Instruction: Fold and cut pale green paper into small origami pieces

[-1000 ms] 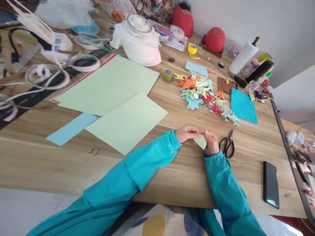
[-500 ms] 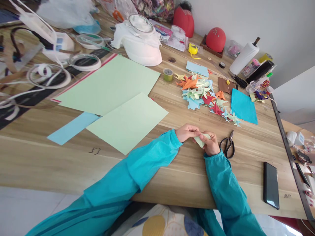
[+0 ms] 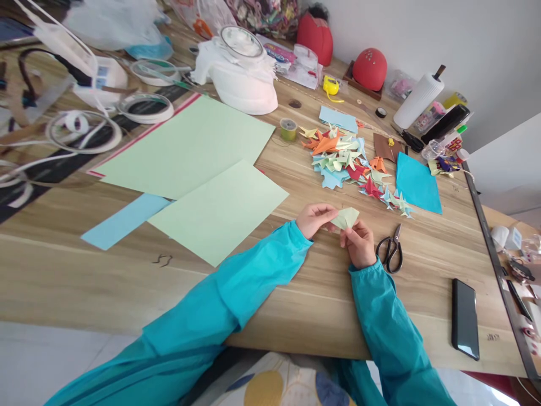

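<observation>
Between my hands is a small folded piece of pale green paper (image 3: 347, 217), its creased layers coming to points. My left hand (image 3: 313, 219) pinches its left corner between thumb and fingers. At its lower right edge, my right hand (image 3: 358, 242) grips it with thumb and fingertips. Black-handled scissors (image 3: 393, 249) lie just right of my right hand, blades pointing away. Beyond my hands spreads a pile of folded paper cranes (image 3: 338, 152) in orange, red, green, yellow and blue.
Large pale green sheets (image 3: 224, 211) and a light blue strip (image 3: 124, 221) lie to the left. A turquoise paper square (image 3: 418, 183) is at the right, with a phone (image 3: 465, 319) nearer the front edge. A thread spool (image 3: 288, 129) stands behind; coiled cables (image 3: 84, 131) crowd the far left.
The folded paper has been raised slightly away from me and turned, showing more of its face. My right fingers have shifted to its lower edge. Both hands still hold it.
</observation>
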Demonstrator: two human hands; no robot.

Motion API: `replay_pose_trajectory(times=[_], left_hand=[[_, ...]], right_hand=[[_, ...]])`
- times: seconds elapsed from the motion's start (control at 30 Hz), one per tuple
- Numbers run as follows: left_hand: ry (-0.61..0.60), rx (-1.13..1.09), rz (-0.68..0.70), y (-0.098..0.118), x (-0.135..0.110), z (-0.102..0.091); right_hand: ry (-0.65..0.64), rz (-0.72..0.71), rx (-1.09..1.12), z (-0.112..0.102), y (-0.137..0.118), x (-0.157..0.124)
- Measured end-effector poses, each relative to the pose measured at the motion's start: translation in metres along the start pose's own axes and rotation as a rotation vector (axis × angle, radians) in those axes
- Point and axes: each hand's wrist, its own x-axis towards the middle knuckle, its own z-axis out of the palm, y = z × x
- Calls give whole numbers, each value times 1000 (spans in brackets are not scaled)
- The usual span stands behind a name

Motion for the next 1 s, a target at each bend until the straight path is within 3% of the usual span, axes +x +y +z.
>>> replay_pose_trajectory(times=[0.13,0.33,0.53,0.8,1.0], left_hand=[[36,89,39,1,-1,2],[62,267,216,1,-4,6],[124,152,131,0,-1,4],[72,20,28,1,2,1],[111,68,184,4,-1,2]], right_hand=[[74,-21,-7,2,1,1],[83,-37,-90,1,3,0],[128,-55,-118,1,5,0],[226,-82,-111,3,4,2],[343,-212,-241,4,2,1]])
